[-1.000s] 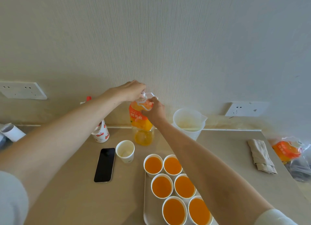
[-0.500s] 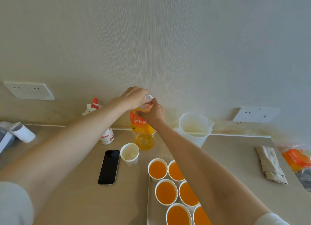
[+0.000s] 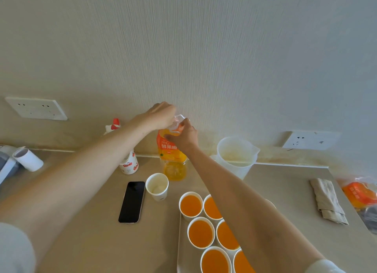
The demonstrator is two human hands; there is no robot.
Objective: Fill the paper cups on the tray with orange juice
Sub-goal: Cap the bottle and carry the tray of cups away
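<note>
- Upright clear plastic orange-juice bottle (image 3: 173,164), 12 o'clock from white paper cups (image 3: 201,234).
- Left hand (image 3: 161,117) curls over its top; right hand (image 3: 183,139) grips its neck.

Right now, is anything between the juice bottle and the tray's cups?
No object does. The juice bottle stands behind the filled cups; the empty cup sits left of that path. Only the right forearm crosses above them.

Black phone (image 3: 132,201), folded cloth (image 3: 327,201) and translucent jug (image 3: 234,156) on the counter (image 3: 285,201), wall socket (image 3: 36,108) behind
</note>
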